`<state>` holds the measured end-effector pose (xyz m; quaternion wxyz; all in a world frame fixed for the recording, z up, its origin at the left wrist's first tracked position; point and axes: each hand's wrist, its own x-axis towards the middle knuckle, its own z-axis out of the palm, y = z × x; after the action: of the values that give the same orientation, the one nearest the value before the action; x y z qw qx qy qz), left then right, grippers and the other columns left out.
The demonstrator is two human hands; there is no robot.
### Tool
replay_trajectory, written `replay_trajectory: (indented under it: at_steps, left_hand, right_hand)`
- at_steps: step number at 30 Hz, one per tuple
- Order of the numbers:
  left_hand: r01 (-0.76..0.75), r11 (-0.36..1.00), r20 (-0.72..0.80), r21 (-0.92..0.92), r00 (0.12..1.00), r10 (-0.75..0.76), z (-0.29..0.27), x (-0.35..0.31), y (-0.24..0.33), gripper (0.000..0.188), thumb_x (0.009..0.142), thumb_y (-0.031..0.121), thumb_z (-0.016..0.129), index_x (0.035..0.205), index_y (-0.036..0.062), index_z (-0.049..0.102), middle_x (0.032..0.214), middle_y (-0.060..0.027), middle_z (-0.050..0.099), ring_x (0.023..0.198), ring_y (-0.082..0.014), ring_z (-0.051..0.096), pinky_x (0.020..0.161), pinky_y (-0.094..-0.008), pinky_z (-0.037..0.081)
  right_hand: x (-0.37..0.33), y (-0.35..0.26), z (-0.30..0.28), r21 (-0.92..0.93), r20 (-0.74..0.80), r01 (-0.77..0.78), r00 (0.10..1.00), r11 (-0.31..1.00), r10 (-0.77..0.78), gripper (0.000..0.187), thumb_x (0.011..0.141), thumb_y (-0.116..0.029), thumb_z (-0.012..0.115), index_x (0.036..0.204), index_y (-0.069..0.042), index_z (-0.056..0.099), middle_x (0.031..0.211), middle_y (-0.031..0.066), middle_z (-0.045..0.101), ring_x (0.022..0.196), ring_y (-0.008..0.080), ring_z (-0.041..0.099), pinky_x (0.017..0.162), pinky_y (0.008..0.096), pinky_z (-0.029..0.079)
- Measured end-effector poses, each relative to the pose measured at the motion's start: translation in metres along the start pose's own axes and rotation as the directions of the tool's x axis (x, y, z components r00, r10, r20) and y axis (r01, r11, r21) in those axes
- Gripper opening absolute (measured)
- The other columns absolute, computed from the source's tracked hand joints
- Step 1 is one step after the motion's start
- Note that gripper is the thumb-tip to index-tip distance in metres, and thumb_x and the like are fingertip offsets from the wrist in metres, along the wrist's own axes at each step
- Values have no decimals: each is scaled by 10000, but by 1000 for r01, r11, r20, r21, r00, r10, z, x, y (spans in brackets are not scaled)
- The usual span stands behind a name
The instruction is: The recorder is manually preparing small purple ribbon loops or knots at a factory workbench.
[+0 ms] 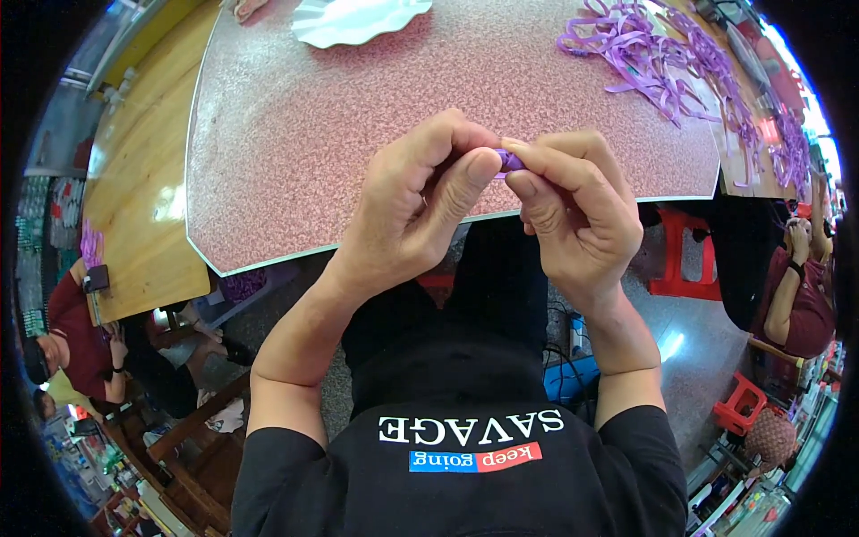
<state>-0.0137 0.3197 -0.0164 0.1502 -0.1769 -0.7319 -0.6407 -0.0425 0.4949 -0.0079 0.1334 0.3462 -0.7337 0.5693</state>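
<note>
A table with a pink speckled top (286,170) and pale trim fills the far middle, its near edge in front of the person. To its left stands a plain wooden table (148,197); at the right, beyond a gap, a co-worker in a dark red top (796,304) sits near a red plastic stool (684,259). A loose heap of purple ribbons (626,45) lies at the table's far right, and a white dish with a wavy rim (358,20) at its far edge.

The left hand (407,201) and right hand (582,201) meet just above the near edge. Between them is a small purple ribbon piece (510,161), mostly covered: the left thumb and forefinger are pinched on its left end, the right ones on its right.

The step in hand looks like fine shaping of this piece, perhaps folding or knotting; I cannot tell which. The next move seems to call for small, steady fingertip adjustments without losing either pinch.
</note>
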Motion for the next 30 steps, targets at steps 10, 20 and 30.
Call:
replay_trajectory:
  at_steps: [10, 20, 30]
  left_hand:
    - [-155, 937, -101, 312, 975, 196, 13, 0, -6, 99, 954, 105, 600, 972, 8, 598, 756, -99, 555, 613, -204, 531, 537, -313, 419]
    - [-89, 972, -92, 219, 990, 111, 10, -3, -6, 104, 936, 109, 634, 948, 8, 611, 729, -88, 549, 607, -182, 529, 544, -292, 425]
    - [-121, 965, -53, 231, 989, 136, 5, -1, -7, 115, 932, 114, 640, 936, 0, 624, 710, -76, 538, 591, -151, 511, 531, -282, 409]
  right_hand:
    - [-2, 6, -2, 172, 40, -203, 979, 964, 199, 141, 924, -29, 644, 1052, 18, 679, 920, 34, 586, 803, 68, 527, 683, 193, 417]
    - [-2, 7, -1, 235, 54, -218, 976, 947, 211, 112, 917, -12, 645, 1016, 30, 679, 892, 27, 582, 755, 54, 511, 654, 178, 389]
    - [7, 3, -6, -34, 49, -27, 998, 999, 28, 153, 818, 51, 720, 964, 13, 692, 854, 59, 615, 689, 70, 534, 554, 195, 406]
